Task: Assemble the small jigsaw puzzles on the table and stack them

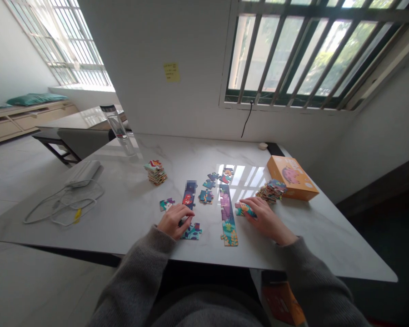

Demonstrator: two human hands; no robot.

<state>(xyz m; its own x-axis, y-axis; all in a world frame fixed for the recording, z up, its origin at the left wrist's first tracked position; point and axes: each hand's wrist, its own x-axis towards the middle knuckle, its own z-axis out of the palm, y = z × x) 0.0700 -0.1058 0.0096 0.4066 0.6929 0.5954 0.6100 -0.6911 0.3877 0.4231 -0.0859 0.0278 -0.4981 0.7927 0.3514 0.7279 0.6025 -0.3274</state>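
My left hand [174,220] rests on the white marble table [129,213], fingers curled over joined puzzle pieces [192,231] of a short strip that runs up to a blurred piece [190,193]. My right hand [264,217] lies over a single colourful piece [242,210], fingertips pressing it beside a long vertical strip of joined pieces [227,214]. A loose piece [166,204] lies just left of my left hand. More loose pieces [206,196] sit between the strips.
Two stacks of pieces stand on the table, one at the left [156,172], one at the right [271,190] beside an orange puzzle box [292,177]. A white device with coiled cable [68,195] and a clear bottle [117,127] are at the left.
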